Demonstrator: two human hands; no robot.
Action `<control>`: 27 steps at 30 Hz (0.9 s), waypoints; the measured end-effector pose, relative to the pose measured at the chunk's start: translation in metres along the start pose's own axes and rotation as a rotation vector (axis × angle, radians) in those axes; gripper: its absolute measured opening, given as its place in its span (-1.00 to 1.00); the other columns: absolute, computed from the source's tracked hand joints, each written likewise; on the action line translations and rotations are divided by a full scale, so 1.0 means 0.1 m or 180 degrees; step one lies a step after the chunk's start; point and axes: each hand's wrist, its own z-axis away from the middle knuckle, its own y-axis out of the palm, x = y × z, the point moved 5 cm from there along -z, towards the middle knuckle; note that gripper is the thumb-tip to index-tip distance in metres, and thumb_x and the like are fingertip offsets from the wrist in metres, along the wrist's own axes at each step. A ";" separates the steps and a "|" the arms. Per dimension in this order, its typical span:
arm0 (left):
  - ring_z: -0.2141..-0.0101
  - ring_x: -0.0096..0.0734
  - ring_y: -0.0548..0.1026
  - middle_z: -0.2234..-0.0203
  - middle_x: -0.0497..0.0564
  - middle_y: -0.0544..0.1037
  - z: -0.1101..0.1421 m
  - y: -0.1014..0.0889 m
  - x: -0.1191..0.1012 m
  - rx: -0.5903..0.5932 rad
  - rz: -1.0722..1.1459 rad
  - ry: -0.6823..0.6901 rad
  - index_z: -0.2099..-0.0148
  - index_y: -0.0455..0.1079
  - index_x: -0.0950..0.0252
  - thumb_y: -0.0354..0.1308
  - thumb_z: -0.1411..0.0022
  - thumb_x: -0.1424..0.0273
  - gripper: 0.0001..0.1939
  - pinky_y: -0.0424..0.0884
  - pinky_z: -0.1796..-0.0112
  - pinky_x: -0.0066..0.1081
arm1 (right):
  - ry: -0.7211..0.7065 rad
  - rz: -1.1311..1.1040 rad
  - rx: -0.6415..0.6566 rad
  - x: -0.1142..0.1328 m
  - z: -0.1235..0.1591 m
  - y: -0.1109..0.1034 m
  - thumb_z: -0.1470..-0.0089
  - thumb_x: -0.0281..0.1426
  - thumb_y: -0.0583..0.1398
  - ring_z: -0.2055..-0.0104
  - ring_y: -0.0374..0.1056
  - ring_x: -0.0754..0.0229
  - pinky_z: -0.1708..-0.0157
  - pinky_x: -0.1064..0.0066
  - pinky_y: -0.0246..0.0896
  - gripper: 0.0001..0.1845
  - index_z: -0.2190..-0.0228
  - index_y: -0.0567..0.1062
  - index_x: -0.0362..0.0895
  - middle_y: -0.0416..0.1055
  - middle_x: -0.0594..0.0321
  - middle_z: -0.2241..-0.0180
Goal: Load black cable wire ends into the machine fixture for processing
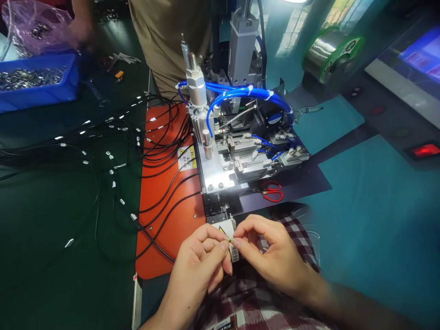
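Note:
My left hand [201, 263] and my right hand [273, 252] meet in front of my checked shirt, fingertips almost touching. Between them is a tiny greenish piece [229, 239], pinched by thumb and forefinger on both sides; it is too small to identify. Just behind the fingers is a white label [223, 225] with a yellow warning sign on the machine's near end. Beyond stands the metal machine [215, 172] with blue air hoses [240, 91]. Black cables [165, 201] with silvery metal ends run leftward from it across an orange plate [168, 247].
Red-handled scissors [274, 196] lie right of the machine. A solder wire spool [325, 52] hangs at the upper right. At upper left are a blue bin [37, 98] of metal parts and a pink plastic bag [51, 18]. Another person [172, 36] stands behind the machine.

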 end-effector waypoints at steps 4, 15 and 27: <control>0.80 -0.73 0.07 0.72 -0.12 0.42 0.00 0.01 -0.01 0.0000 -0.0042 0.0019 0.33 0.26 0.30 0.24 -0.09 0.13 -0.65 -0.12 0.74 -0.63 | -0.0635 0.0510 -0.0030 0.11 0.00 -0.03 -0.10 -0.47 0.19 0.52 0.25 0.28 0.44 0.41 0.14 -0.94 0.43 0.42 -0.13 0.37 0.31 0.54; 0.79 -0.73 0.07 0.72 -0.13 0.40 -0.02 0.02 0.01 -0.0060 -0.0048 0.0025 0.36 0.23 0.28 0.27 -0.04 0.11 -0.62 -0.10 0.73 -0.64 | -0.0462 0.0498 0.0226 0.10 -0.03 -0.06 -0.08 -0.48 0.17 0.55 0.24 0.29 0.51 0.44 0.14 -0.93 0.44 0.41 -0.12 0.36 0.31 0.54; 0.78 -0.74 0.09 0.69 -0.12 0.42 -0.01 0.00 0.04 0.0066 0.0017 0.0097 0.33 0.26 0.30 0.21 -0.15 0.20 -0.72 -0.09 0.71 -0.63 | -0.1294 0.0993 0.0123 0.21 0.00 0.01 -0.14 -0.51 0.12 0.52 0.21 0.26 0.45 0.39 0.08 -0.89 0.43 0.35 -0.14 0.35 0.30 0.54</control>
